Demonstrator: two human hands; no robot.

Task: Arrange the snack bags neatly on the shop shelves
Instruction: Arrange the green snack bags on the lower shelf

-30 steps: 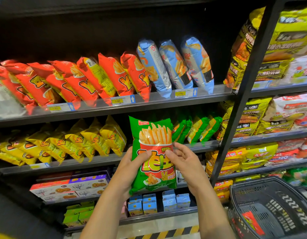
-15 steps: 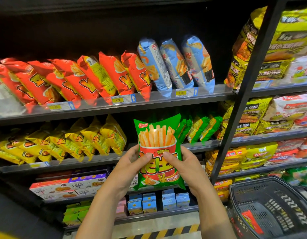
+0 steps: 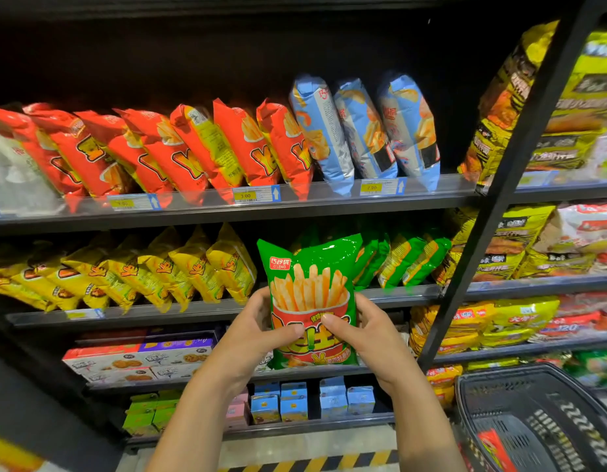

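The green snack bag (image 3: pixel 312 301), printed with fries in a red cup, is upright at the centre of the frame, in front of the edge of the middle shelf (image 3: pixel 206 310). The left hand (image 3: pixel 252 330) holds its left edge with the thumb across the front, and the right hand (image 3: pixel 367 330) holds its right edge the same way, so each grip is clasped on the bag. The bag's top overlaps a row of green bags (image 3: pixel 407 257) leaning on the middle shelf just to its right. To its left on that shelf stands a slanting row of yellow bags (image 3: pixel 152 270).

On the upper shelf (image 3: pixel 295 204), red bags (image 3: pixel 159 151) lean in a row across the left and centre, with three blue bags (image 3: pixel 363 131) beside them on the right. A price tag (image 3: pixel 256 194) sits on the shelf's front rail.

Biscuit boxes (image 3: pixel 138 362) lie at lower left, and small blue cartons (image 3: pixel 295 400) stand on the shelf beneath. A dark post (image 3: pixel 499 199) slants up the right side, with yellow-and-black packs (image 3: pixel 499 114) beyond it. A black shopping basket (image 3: pixel 533 420) fills the lower right corner.
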